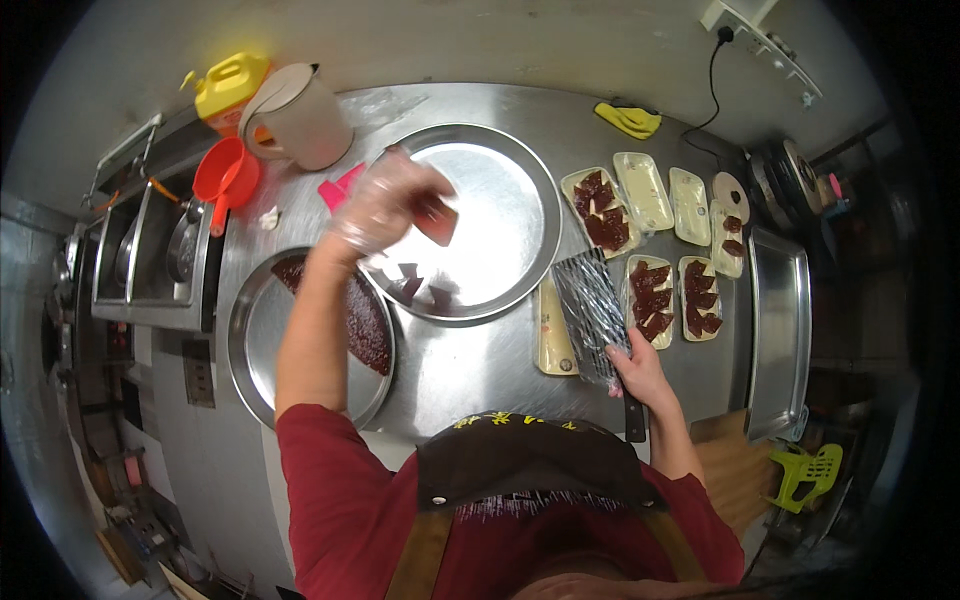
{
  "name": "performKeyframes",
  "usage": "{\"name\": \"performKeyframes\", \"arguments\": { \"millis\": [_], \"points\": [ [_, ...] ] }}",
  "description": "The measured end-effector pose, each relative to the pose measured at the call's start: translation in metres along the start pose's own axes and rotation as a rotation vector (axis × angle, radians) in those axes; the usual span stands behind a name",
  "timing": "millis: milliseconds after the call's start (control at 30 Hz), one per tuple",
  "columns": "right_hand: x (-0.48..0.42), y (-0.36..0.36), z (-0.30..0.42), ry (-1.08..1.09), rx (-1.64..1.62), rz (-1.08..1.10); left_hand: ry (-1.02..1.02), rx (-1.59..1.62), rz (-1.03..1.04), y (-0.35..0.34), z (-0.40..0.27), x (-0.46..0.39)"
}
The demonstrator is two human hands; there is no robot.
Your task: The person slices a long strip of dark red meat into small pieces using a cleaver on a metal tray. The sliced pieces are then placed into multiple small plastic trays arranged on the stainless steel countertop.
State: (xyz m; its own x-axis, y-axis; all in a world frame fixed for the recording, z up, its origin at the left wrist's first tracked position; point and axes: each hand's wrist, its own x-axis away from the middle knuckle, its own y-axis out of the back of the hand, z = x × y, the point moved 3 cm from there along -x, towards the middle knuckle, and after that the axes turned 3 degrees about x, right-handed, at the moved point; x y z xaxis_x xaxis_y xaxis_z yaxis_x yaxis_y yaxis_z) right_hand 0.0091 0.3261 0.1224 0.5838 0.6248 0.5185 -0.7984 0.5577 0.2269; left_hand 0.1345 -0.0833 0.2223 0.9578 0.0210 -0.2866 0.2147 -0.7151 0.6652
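My left hand [386,202], in a clear plastic glove and blurred, is closed on a dark red slab of food [437,223]. It hangs over a large round metal pan [495,217]. Dark shapes show at that pan's lower left; I cannot tell whether they are pieces or reflections. Under my left forearm, a second round pan [259,345] holds a dark red, speckled slab [369,330]. My right hand [641,369] grips a broad-bladed kitchen knife [592,311] that looks wrapped in clear film. Its black handle points towards me, and its blade partly covers a pale tray [555,341].
Several pale trays [651,300] stand at right, some with dark red pieces. Beyond them is a rectangular metal tray [780,337]. A plastic pitcher [300,120], red dipper [229,176] and yellow jug [232,86] stand back left, near a sink [161,247]. A yellow cloth [630,120] lies behind.
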Motion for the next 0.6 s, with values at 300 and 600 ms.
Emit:
{"name": "performKeyframes", "arguments": {
  "millis": [300,600],
  "points": [
    [-0.019,0.021,0.001,0.014,-0.019,-0.086,0.515,-0.264,0.28,-0.21,0.013,0.052],
    [-0.092,0.006,0.021,0.103,0.005,-0.112,0.25,-0.393,-0.015,-0.228,0.025,0.089]
  ]
}}
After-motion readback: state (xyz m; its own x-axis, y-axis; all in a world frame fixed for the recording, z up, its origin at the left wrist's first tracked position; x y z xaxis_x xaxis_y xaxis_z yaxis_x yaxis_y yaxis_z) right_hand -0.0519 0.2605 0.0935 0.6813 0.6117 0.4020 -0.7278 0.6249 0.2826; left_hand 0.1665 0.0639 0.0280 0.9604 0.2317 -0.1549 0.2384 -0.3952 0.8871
